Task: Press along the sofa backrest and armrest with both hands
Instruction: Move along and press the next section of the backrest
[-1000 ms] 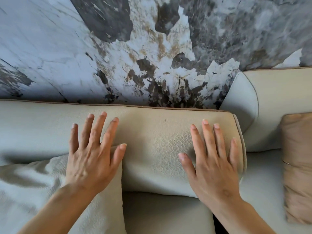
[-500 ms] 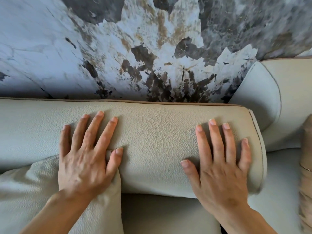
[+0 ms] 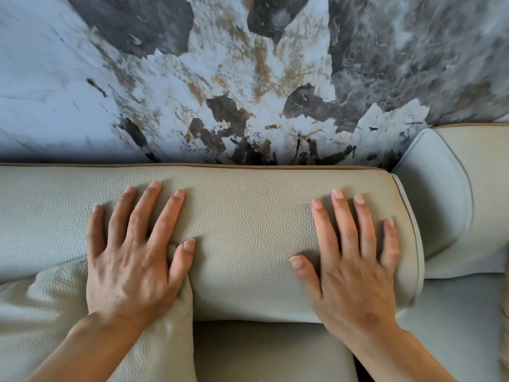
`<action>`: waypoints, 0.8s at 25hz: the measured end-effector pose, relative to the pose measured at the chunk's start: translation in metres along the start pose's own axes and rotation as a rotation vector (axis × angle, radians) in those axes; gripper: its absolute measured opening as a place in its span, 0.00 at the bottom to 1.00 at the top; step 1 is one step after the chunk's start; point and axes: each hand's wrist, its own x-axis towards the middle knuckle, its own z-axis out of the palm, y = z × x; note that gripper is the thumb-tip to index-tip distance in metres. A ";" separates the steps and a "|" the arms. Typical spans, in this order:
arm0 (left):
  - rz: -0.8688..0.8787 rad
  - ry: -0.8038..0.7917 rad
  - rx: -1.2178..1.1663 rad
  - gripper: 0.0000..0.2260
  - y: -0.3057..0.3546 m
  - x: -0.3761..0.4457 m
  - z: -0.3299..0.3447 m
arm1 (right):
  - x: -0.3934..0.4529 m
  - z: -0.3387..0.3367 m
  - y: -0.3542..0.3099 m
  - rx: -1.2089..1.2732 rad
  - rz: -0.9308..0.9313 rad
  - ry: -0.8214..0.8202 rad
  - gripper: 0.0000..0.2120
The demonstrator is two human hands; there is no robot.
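The sofa backrest point(image 3: 248, 232) is a long beige pebbled-leather bolster with brown piping, running across the middle of the head view. My left hand point(image 3: 129, 260) lies flat on it at the left, fingers spread, the palm partly over a loose beige cushion point(image 3: 41, 312). Flat near the backrest's right end rests my right hand point(image 3: 349, 266), fingers apart, holding nothing. A second padded sofa section point(image 3: 440, 205), backrest or armrest I cannot tell, adjoins at the right.
A marble-patterned wall point(image 3: 248, 78) in white, grey and brown rises right behind the backrest. The seat cushion point(image 3: 275, 351) lies below between my forearms. A tan pillow edge point(image 3: 505, 340) shows at the far right.
The view has shifted left and closer, so the backrest end and both hands sit further right and the tan pillow has nearly left the frame. Both hands stay flat on the backrest.
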 end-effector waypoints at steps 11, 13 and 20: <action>-0.050 0.065 -0.015 0.28 0.005 0.042 0.026 | 0.057 0.025 0.011 0.009 -0.033 0.012 0.34; -0.057 0.075 -0.024 0.28 0.006 0.047 0.028 | 0.065 0.029 0.012 0.005 -0.039 0.016 0.34; -0.070 0.090 -0.050 0.28 0.006 0.062 0.037 | 0.083 0.042 0.016 0.003 -0.054 0.078 0.34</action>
